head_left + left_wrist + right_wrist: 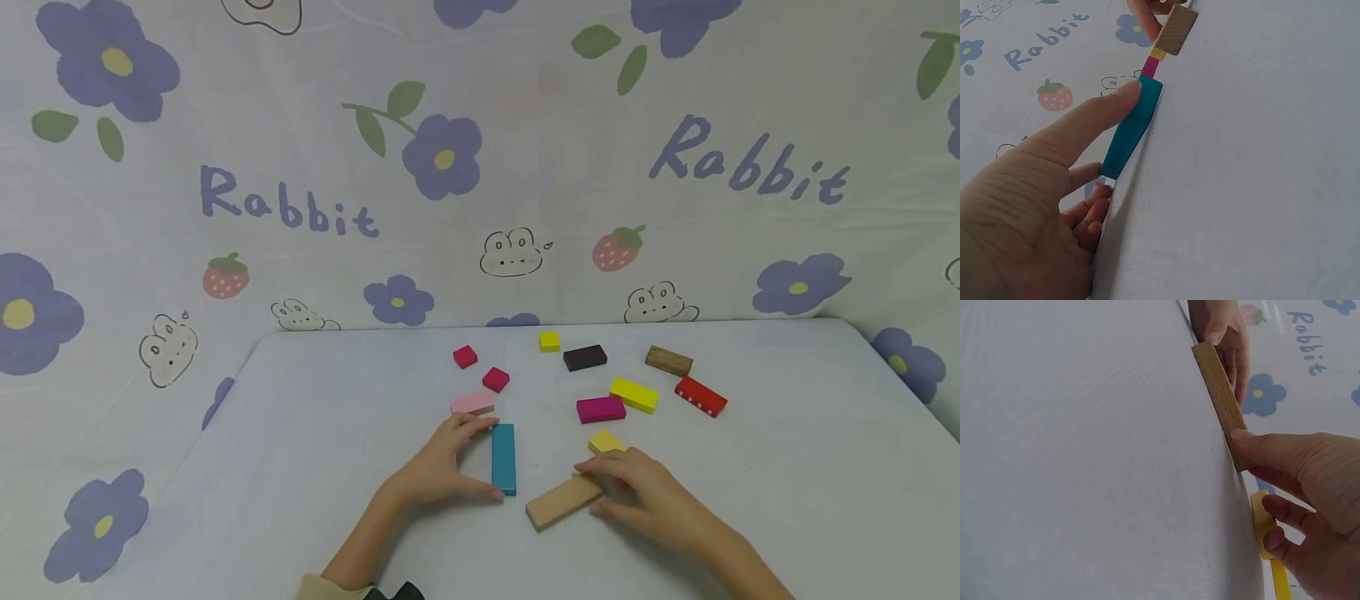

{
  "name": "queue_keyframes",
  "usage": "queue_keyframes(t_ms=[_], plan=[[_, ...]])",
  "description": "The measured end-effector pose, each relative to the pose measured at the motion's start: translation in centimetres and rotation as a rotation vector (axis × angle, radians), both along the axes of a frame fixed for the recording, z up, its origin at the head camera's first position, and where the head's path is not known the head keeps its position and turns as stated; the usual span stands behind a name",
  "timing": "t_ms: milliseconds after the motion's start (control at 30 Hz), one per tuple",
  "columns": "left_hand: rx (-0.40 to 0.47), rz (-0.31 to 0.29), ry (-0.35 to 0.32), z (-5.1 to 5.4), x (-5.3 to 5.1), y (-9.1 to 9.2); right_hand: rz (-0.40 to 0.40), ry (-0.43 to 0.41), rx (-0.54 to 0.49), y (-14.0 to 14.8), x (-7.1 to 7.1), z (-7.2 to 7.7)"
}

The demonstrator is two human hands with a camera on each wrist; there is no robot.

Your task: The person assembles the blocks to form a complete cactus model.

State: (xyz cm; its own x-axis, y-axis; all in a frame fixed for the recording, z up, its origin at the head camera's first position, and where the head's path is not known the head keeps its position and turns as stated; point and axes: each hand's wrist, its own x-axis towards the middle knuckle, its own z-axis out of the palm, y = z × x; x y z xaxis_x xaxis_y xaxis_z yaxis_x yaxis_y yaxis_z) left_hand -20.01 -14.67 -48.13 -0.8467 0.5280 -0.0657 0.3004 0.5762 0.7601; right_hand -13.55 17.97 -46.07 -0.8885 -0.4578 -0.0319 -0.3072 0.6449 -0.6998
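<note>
My left hand [435,471] pinches a teal-blue wooden block [504,459] by its two short ends, thumb at the near end and a finger at the far end. The block points away from me on the white table. Its long face shows in the left wrist view, with the thumb [1127,89] on one end. To the right, my right hand [648,496] pinches the right end of a plain wooden block [558,503], which lies at a slant. In the right wrist view that thumb [1244,437] presses the block's end. A yellow block [604,440] lies just beyond the right fingers.
A pink block [472,403] lies beyond the left hand, with two small red blocks [496,380] behind it. Farther right are magenta [601,409], yellow [634,395], dark brown [585,358], brown [669,360] and red dotted [701,397] blocks. A small yellow cube [550,342] sits near the back edge.
</note>
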Motion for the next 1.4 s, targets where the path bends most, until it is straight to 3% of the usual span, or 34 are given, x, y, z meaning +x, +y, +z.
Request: queue_keyframes(t_ms=[333,533,1033,1400], plan=[[0.002,-0.03,0.024,-0.2,-0.1,-0.1,-0.021,0.026,0.04,0.0,0.2,0.2],[0.006,-0.038,0.04,-0.1,0.0,-0.1,-0.043,0.085,0.084,-0.2,0.2,0.1],[-0.039,-0.034,0.03,0.1,0.2,0.1,-0.284,0.149,0.231,-1.8,1.0,0.5],[-0.113,-0.044,0.045,0.9,0.8,0.8,-0.347,0.156,0.277,-2.3,0.9,0.4]])
